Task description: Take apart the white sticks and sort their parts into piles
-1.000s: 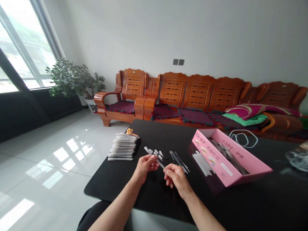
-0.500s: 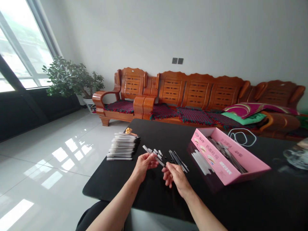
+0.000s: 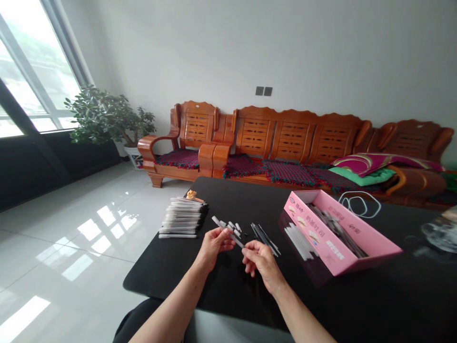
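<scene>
My left hand [image 3: 213,247] is closed around a slim translucent pen [image 3: 237,242], which slants from upper left to lower right. At the pen's lower end, the thumb and forefinger of my right hand [image 3: 262,259] are pinched; whether they also hold a small part is hidden. Several white pen caps [image 3: 237,226] lie just behind the hands, with a small black piece [image 3: 246,234] beside them. Dark thin refills [image 3: 264,238] are spread to the right. A stack of white pens with black ends [image 3: 180,218] sits on the left.
A pink cardboard box [image 3: 332,255] of dark sticks stands on the black table [image 3: 228,290], with white tubes [image 3: 300,242] alongside. A small yellow figure [image 3: 192,194], a white cable [image 3: 374,206] and a clear plastic item [image 3: 441,236] lie farther out. Wooden sofas [image 3: 293,133] line the wall.
My right fingertips have shifted slightly down and left and closed in at the pen's lower end. My left hand keeps its hold with almost no movement.
</scene>
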Demonstrator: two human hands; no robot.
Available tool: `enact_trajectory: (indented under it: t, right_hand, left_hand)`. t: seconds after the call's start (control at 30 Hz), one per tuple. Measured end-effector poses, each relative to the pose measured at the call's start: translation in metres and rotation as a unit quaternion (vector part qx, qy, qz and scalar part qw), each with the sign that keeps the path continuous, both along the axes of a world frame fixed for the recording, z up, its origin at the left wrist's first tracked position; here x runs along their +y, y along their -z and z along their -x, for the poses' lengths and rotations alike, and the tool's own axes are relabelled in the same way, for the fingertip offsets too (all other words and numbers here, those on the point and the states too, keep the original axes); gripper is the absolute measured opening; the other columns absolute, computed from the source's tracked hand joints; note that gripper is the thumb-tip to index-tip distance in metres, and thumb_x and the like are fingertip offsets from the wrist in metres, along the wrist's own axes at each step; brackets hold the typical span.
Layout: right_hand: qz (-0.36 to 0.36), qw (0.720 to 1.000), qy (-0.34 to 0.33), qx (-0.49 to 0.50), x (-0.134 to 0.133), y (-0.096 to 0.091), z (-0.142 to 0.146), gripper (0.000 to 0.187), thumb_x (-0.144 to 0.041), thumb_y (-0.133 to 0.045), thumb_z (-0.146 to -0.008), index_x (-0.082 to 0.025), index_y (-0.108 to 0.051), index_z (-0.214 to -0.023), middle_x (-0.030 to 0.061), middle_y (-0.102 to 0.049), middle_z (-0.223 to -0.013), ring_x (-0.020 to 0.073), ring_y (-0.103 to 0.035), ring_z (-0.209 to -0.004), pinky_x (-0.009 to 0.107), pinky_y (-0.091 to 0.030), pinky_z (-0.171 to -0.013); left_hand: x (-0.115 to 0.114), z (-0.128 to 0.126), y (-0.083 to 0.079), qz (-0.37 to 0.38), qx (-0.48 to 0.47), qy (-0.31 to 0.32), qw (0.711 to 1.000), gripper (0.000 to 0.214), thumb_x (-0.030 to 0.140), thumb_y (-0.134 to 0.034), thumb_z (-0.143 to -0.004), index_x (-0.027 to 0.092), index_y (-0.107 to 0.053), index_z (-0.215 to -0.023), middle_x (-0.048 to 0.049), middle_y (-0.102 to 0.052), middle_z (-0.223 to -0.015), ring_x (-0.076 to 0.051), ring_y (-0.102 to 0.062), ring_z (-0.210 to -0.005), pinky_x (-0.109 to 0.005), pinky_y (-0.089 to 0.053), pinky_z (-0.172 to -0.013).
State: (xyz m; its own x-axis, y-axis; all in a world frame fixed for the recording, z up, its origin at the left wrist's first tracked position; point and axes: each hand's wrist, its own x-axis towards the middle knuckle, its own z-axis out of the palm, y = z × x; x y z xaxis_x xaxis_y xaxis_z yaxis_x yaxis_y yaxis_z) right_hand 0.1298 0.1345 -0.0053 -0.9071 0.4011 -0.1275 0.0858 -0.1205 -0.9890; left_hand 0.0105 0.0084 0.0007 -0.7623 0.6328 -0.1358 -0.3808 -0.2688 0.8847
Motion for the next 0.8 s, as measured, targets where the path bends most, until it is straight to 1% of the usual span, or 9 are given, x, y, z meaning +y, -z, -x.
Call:
enact_trajectory:
  t: [0.07,0.17,0.2,0.3,0.33,0.47,0.63,0.8]
  right_hand:
    - [0.013,1.0,-0.008,-0.009,0.001,0.001,0.0,0.048,-0.058,-0.065,-0.069,-0.013,-0.057,-0.084,0.0004,-0.062,-0.056,0.0106,-0.055,-0.037,0.016,-0.03,-0.03]
    - [0.032,0.999,-0.025,-0.024,0.0,0.003,0.0,0.051,-0.062,-0.052,-0.077,-0.012,-0.058,-0.082,0.0014,-0.061,-0.053,0.0109,-0.054,-0.036,0.016,-0.03,-0.029]
    - [0.032,0.999,-0.025,-0.022,-0.001,0.003,0.0,0.05,-0.062,-0.053,-0.077,-0.012,-0.058,-0.081,0.0012,-0.061,-0.053,0.0104,-0.054,-0.036,0.016,-0.029,-0.029]
    - [0.014,1.0,-0.01,-0.002,-0.002,0.002,0.0,0.045,-0.056,-0.063,-0.072,-0.012,-0.057,-0.079,0.0003,-0.061,-0.055,0.0091,-0.053,-0.036,0.015,-0.029,-0.029]
    - [0.012,1.0,-0.009,-0.001,-0.002,0.002,0.0,0.045,-0.056,-0.064,-0.071,-0.012,-0.057,-0.079,0.0005,-0.062,-0.056,0.0093,-0.054,-0.037,0.015,-0.029,-0.029]
    - [0.009,1.0,-0.02,-0.014,-0.001,0.002,-0.001,0.047,-0.059,-0.057,-0.075,-0.012,-0.059,-0.079,0.0008,-0.06,-0.053,0.0093,-0.052,-0.035,0.015,-0.028,-0.029]
    - [-0.051,0.999,-0.003,-0.009,0.002,0.002,-0.003,0.037,-0.05,-0.063,-0.072,-0.013,-0.058,-0.074,-0.0006,-0.06,-0.054,0.0074,-0.05,-0.035,0.014,-0.028,-0.03]
    - [-0.111,0.993,-0.003,-0.029,0.014,0.004,-0.006,0.036,-0.05,-0.058,-0.074,-0.014,-0.06,-0.076,0.0002,-0.062,-0.057,0.0082,-0.051,-0.037,0.016,-0.028,-0.031]
  left_hand:
    - [0.0,0.0,0.001,0.001,-0.003,-0.002,1.0,0.037,0.04,-0.074,-0.07,0.008,-0.067,-0.086,-0.0101,-0.07,-0.074,-0.014,-0.066,-0.061,-0.023,-0.054,-0.058]
    - [0.0,0.001,0.002,0.001,-0.001,-0.002,1.0,0.037,0.04,-0.074,-0.07,0.008,-0.067,-0.086,-0.0105,-0.07,-0.075,-0.014,-0.066,-0.061,-0.023,-0.054,-0.058]
    - [0.0,0.001,0.003,0.001,0.001,0.0,1.0,0.036,0.04,-0.074,-0.071,0.008,-0.067,-0.086,-0.0103,-0.07,-0.075,-0.014,-0.066,-0.061,-0.022,-0.054,-0.058]
    - [-0.001,0.002,0.004,-0.001,0.005,0.004,1.0,0.035,0.04,-0.073,-0.072,0.008,-0.067,-0.086,-0.0098,-0.07,-0.076,-0.014,-0.066,-0.062,-0.022,-0.054,-0.058]
    - [0.0,0.002,0.004,-0.001,0.005,0.003,1.0,0.035,0.04,-0.073,-0.072,0.008,-0.067,-0.086,-0.0097,-0.07,-0.075,-0.014,-0.066,-0.062,-0.022,-0.054,-0.058]
    - [0.0,0.002,0.005,0.003,0.001,-0.001,1.0,0.034,0.039,-0.073,-0.072,0.008,-0.067,-0.084,-0.0088,-0.069,-0.072,-0.014,-0.066,-0.06,-0.022,-0.054,-0.057]
    - [-0.001,0.006,0.007,0.008,-0.015,-0.034,0.999,0.032,0.036,-0.073,-0.073,0.008,-0.066,-0.085,-0.0092,-0.069,-0.069,-0.013,-0.066,-0.058,-0.021,-0.054,-0.055]
    - [-0.003,0.012,0.007,0.0,-0.043,-0.068,0.997,0.026,0.032,-0.072,-0.075,0.008,-0.065,-0.083,-0.0068,-0.067,-0.064,-0.013,-0.066,-0.058,-0.021,-0.055,-0.055]
